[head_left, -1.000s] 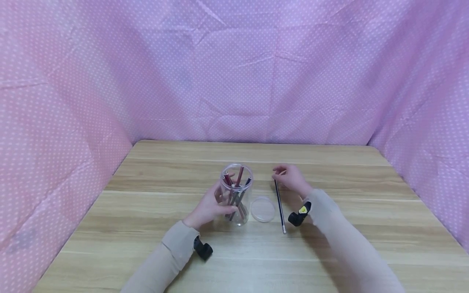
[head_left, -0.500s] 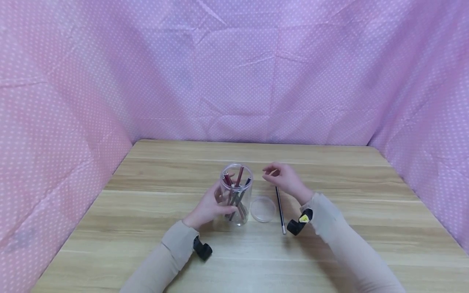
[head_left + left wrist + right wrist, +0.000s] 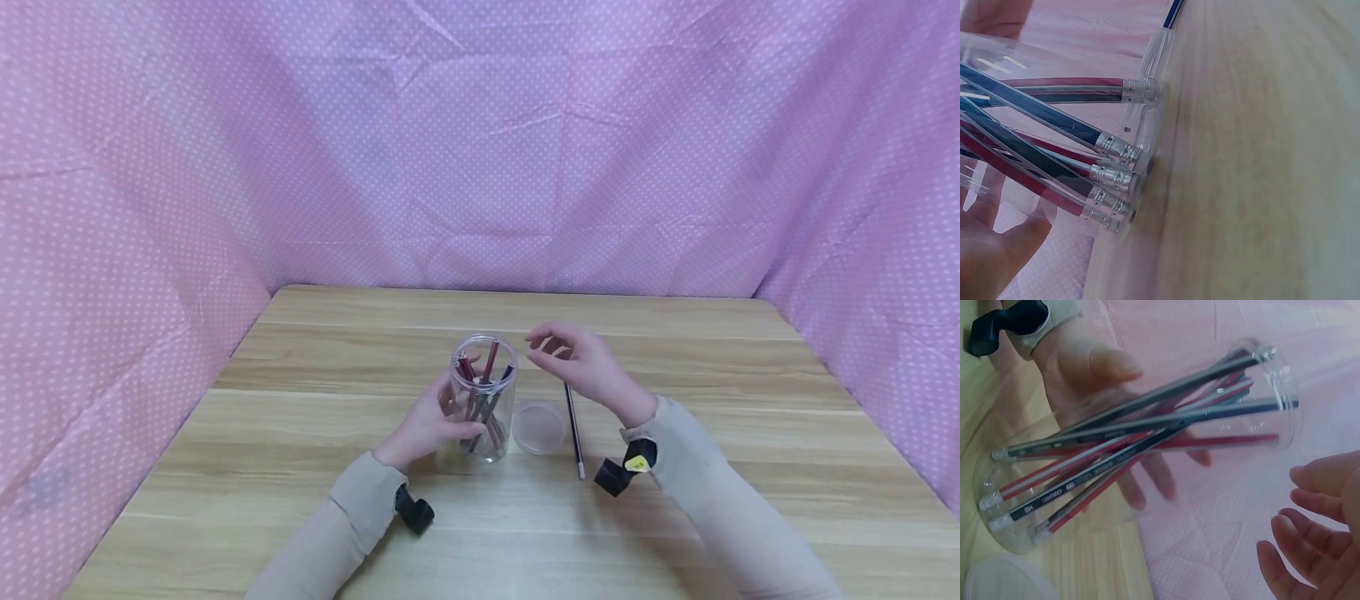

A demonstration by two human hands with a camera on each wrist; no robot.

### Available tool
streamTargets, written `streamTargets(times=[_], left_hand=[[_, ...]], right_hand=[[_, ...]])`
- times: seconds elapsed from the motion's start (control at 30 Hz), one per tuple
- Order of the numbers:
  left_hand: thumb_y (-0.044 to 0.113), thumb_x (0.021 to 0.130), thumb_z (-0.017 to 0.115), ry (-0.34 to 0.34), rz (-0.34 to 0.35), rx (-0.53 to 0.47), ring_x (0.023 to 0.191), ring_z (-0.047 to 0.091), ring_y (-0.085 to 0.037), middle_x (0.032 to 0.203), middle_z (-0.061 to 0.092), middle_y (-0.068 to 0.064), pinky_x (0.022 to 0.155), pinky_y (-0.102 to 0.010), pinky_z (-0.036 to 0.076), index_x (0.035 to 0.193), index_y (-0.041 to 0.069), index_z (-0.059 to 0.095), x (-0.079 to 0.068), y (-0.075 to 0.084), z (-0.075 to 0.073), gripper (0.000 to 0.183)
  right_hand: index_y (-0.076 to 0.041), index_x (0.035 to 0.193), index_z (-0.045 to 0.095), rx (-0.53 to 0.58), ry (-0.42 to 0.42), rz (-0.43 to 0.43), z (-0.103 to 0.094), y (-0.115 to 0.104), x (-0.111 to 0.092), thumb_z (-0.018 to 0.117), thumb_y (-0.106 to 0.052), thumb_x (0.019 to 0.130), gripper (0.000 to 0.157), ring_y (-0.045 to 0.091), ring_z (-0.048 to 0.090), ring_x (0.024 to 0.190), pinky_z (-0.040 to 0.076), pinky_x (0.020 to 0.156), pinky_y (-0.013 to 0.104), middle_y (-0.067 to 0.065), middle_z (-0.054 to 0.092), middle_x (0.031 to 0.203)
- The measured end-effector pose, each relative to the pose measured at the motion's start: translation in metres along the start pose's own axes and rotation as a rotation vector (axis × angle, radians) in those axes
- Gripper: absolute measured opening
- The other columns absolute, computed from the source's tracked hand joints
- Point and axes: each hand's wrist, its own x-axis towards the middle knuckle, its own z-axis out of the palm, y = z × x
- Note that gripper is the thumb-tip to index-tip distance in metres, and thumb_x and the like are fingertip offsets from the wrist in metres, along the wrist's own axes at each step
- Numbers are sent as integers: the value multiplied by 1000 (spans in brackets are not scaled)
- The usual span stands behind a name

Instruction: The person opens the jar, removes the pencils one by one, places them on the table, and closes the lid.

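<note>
A tall clear jar stands upright and uncapped on the table. My left hand grips it from the left, thumb in front and fingers around the far side. Inside lean several red and dark pencils, their eraser ends at the bottom. My right hand is raised just right of the jar's rim, its fingers loosely bent and holding nothing. Below that hand a dark pencil lies on the table, its far end hidden by the hand. Between jar and pencil lies a round clear lid.
The wooden table carries all of this. Pink dotted cloth hangs behind it and along both sides. Black wrist cameras sit on both sleeves, the right one close to the loose pencil's eraser end.
The right hand has left the loose pencil's far end and moved left and up toward the jar's rim, its fingers spreading. The left hand and jar have stayed put.
</note>
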Motion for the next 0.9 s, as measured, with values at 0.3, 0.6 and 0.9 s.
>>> streamTargets(times=[0.3, 0.6, 0.9], left_hand=[[-1, 73, 75, -18, 14, -17, 135, 38, -35, 147, 41, -13, 110, -57, 29, 147, 14, 29, 1, -1, 0, 88], [-1, 73, 75, -33, 44, -33, 135, 37, -36, 147, 40, -15, 110, -58, 27, 148, 12, 27, 1, -3, -1, 90], [-4, 73, 73, -31, 41, -58, 135, 38, -35, 147, 40, -16, 110, -57, 29, 147, 10, 27, 1, -3, -1, 89]], right_hand=[[1, 106, 63, -13, 47, -297, -1, -15, -11, 65, 3, 84, 23, 13, 61, 79, 57, 71, 26, 12, 64, 102], [1, 109, 64, -145, 81, -596, 3, -9, -18, 67, 0, 82, 27, 21, 63, 85, 56, 71, 28, 16, 62, 114], [3, 117, 62, -164, 78, -680, 5, -9, -23, 64, -9, 89, 31, 23, 61, 99, 56, 77, 30, 17, 61, 120]])
